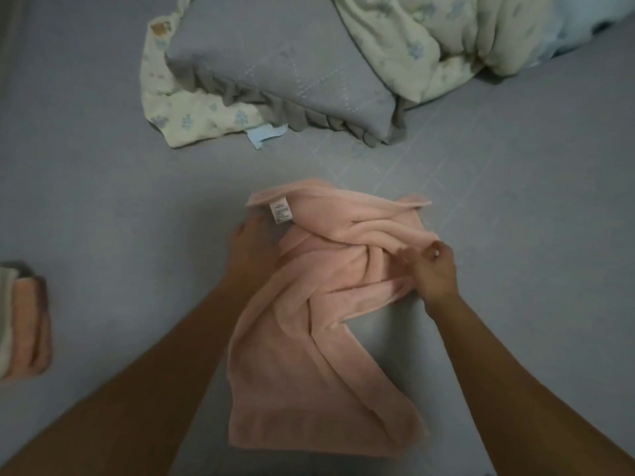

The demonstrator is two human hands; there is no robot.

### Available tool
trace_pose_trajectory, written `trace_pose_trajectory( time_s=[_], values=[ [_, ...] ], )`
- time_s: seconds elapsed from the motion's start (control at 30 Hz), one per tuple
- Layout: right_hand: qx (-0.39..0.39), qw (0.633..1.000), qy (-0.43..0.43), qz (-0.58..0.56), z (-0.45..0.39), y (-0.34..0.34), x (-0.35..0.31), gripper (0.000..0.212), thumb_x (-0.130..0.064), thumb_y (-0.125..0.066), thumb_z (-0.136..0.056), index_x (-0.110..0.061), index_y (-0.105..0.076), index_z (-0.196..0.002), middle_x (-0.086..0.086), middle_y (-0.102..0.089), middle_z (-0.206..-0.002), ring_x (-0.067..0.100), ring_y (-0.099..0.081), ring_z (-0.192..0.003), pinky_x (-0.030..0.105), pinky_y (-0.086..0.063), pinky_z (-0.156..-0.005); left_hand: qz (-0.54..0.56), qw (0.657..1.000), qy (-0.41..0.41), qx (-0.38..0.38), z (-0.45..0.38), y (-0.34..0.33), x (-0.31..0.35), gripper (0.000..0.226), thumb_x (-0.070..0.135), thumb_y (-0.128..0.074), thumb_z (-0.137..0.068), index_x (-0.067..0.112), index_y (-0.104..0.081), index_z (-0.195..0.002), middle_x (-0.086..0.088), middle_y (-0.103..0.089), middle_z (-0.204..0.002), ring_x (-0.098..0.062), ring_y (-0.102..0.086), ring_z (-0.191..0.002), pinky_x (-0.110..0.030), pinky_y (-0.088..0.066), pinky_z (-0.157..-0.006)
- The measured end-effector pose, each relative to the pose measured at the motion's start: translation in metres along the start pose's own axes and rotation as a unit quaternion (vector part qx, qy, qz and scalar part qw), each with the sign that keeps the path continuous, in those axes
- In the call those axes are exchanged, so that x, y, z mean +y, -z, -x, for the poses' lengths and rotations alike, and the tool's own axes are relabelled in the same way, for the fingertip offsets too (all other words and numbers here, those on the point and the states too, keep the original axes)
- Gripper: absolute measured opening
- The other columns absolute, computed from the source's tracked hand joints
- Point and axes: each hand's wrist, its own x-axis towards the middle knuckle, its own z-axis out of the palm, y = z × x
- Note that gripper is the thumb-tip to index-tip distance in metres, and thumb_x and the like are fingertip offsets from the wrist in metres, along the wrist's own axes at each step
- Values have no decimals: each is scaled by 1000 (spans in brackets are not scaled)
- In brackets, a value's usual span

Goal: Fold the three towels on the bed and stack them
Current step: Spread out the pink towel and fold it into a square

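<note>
A pink towel (pixel 309 365) lies crumpled and twisted on the grey bed sheet (pixel 103 187) in front of me, its white care label facing up near the far left corner. My left hand (pixel 252 247) reaches under the towel's left edge, where its fingers are hidden by the cloth. My right hand (pixel 433 271) pinches a fold at the towel's right side. At the left edge of view sits a small stack of folded towels (pixel 24 321), pink and pale.
A grey pillow with a ruffled edge (pixel 281 70) lies at the back on a pale floral cloth (pixel 185 115). A bunched floral quilt (pixel 446 39) fills the back right. Bare sheet surrounds the towel.
</note>
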Motion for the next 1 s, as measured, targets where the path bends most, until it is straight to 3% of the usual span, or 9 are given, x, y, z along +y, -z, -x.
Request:
trace_pose_trajectory(
  time_s=[0.17,0.27,0.37,0.53,0.63,0.7,0.77,0.87,1.0],
  values=[
    [-1,999,-24,28,-42,2,-1,52,-39,-73,-69,-11,-53,-108,7,-67,-102,26,-65,-96,40,-54,-86,41,998,-28,33,-51,0,17,88,37,-80,-61,8,-47,-137,-6,-55,-134,-22,-54,-121,-40,-42,-105],
    [-83,995,-8,52,-52,4,-4,22,-37,-69,-76,-17,-67,-85,-3,-69,-78,20,-67,-79,28,-50,-69,-17,999,-32,15,-88,-5,25,51,16,-78,-71,6,-66,-119,-19,-68,-117,-33,-64,-109,-40,-50,-94],
    [-165,986,13,14,-56,12,-10,7,-18,-66,-85,-16,-69,-79,3,-70,-79,20,-64,-75,33,-51,-73,-98,993,-48,49,-107,6,35,16,16,-69,-78,11,-70,-93,-14,-71,-96,-28,-65,-91,-39,-51,-86],
    [-98,990,90,-47,-82,42,-42,16,-8,-65,-83,-17,-63,-70,-8,-62,-62,3,-53,-55,20,-44,-53,119,986,-89,76,-121,42,80,28,-2,-58,-76,26,-61,-71,-9,-60,-73,-27,-58,-74,-52,-57,-75],
    [-6,987,80,-139,-112,56,-64,4,-12,-65,-82,-15,-67,-84,1,-62,-76,14,-54,-69,29,-45,-62,307,939,-111,105,-143,51,119,23,1,-61,-77,20,-65,-89,-3,-62,-86,-16,-61,-70,-42,-58,-74],
    [-1,989,26,-147,-128,55,-61,28,-13,-65,-77,-6,-66,-104,11,-64,-89,21,-58,-72,30,-48,-59,353,924,-104,104,-148,41,123,32,2,-62,-76,20,-62,-103,2,-59,-99,-7,-61,-65,-32,-56,-68],
    [-22,995,-28,-97,-129,46,-44,41,-18,-69,-70,-4,-64,-109,18,-65,-100,26,-62,-79,32,-51,-60,286,954,-53,69,-139,17,98,34,9,-66,-77,17,-61,-109,2,-59,-97,-13,-60,-74,-34,-53,-70],
    [-10,997,-76,-23,-95,27,-11,64,-30,-75,-74,-11,-51,-129,12,-62,-118,31,-62,-105,46,-51,-93,37,998,10,-43,-98,-24,30,37,28,-72,-83,10,-62,-114,-14,-68,-104,-29,-65,-99,-46,-53,-85],
    [-46,995,-81,25,-26,1,33,50,-50,-72,-77,-17,-53,-111,1,-64,-102,22,-62,-94,35,-47,-90,-25,994,106,-24,-11,-41,-47,40,59,-63,-67,27,-55,-88,11,-62,-79,-13,-60,-74,-31,-41,-63]
  ],
)
